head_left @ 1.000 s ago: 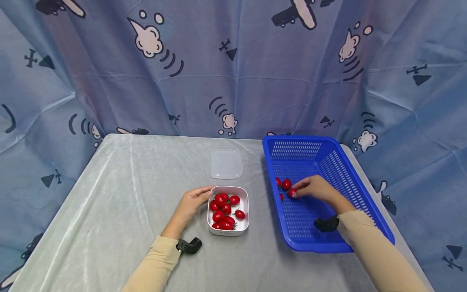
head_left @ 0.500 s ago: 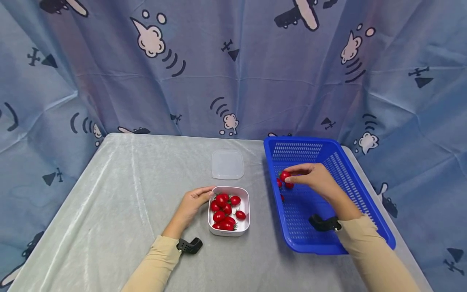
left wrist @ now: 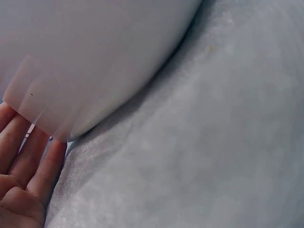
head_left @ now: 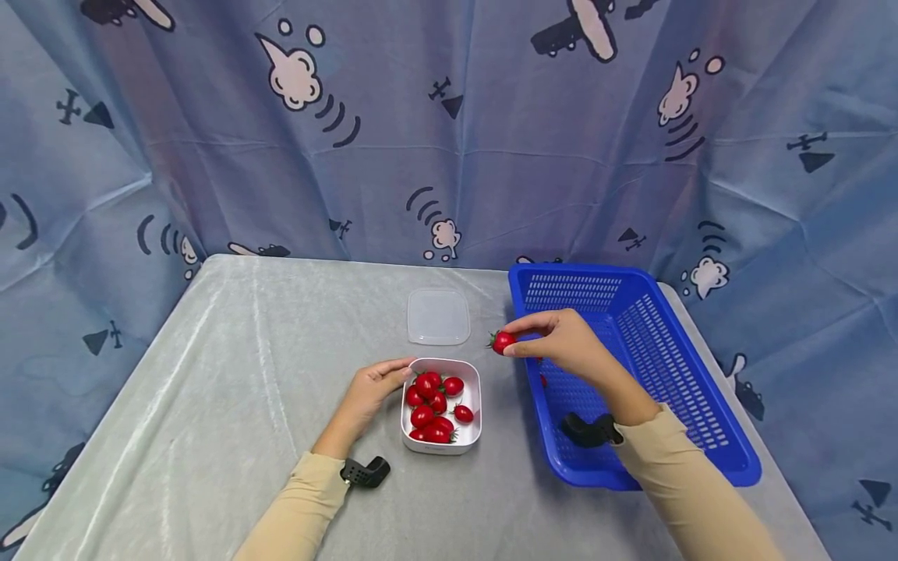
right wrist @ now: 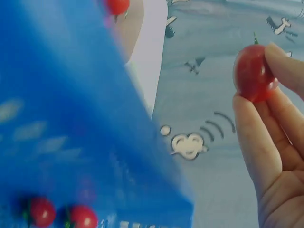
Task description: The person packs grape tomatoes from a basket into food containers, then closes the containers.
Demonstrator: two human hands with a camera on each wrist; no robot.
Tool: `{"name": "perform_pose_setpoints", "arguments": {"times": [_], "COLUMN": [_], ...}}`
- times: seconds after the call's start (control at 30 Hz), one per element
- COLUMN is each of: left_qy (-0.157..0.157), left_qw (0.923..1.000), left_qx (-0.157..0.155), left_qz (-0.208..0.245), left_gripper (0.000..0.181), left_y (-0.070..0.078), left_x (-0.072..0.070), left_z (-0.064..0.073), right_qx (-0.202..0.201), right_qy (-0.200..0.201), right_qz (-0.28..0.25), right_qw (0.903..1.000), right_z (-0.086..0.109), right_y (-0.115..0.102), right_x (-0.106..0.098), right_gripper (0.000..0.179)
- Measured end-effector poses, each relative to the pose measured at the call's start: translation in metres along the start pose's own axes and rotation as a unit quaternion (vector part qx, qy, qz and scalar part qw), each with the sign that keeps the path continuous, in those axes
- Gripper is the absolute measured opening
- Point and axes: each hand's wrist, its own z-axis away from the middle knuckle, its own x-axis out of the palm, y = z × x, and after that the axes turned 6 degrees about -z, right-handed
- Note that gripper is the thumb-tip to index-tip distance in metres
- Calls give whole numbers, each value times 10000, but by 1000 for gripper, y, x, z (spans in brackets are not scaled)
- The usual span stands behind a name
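Note:
A cherry tomato (head_left: 502, 343) with a green stem is pinched between the thumb and fingers of my right hand (head_left: 564, 343), just left of the blue basket's rim. The right wrist view shows the same cherry tomato (right wrist: 251, 73) held at the fingertips. A white square container (head_left: 471, 438) stands mid-table, with several cherry tomatoes (head_left: 422, 416) inside. My left hand (head_left: 362, 401) touches its upper-left side. In the left wrist view, nearly straight fingers (left wrist: 47, 166) lie against the container wall (left wrist: 109, 71); the thumb is out of that view.
The blue basket (head_left: 547, 444) stands on the right, its left wall between its inside and the container. A few cherry tomatoes (right wrist: 42, 212) lie in it, partly hidden by my right hand in the head view. A translucent lid (head_left: 438, 316) lies behind the container.
My right hand has picked a cherry tomato from the basket, lifted it and carried it left over the rim. My left hand and the container have stayed in place.

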Motion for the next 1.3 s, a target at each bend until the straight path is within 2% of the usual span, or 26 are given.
{"name": "perform_pose_setpoints", "arguments": {"times": [0.37, 0.63, 0.97, 1.13, 1.3], "left_qy": [-76, -45, -98, -93, -115], "left_qw": [9999, 10000, 9999, 10000, 9999], "left_qx": [-11, 22, 23, 32, -2], "left_qz": [88, 18, -54, -14, 20], "left_gripper": [36, 35, 35, 35, 35], "left_y": [2, 2, 1, 0, 1], "left_x": [-1, -1, -1, -2, -2], "left_z": [0, 0, 0, 0, 0], "right_qx": [-191, -81, 19, 107, 124], "right_qy": [-310, -392, -615, -765, -771], "right_qz": [-18, -44, 665, 930, 861], "right_qw": [9993, 9992, 9959, 9927, 9932], "right_z": [-10, -15, -17, -18, -16], "right_y": [-12, -9, -1, 2, -2], "right_x": [34, 59, 91, 96, 90], "right_gripper": [34, 28, 23, 21, 23]}}
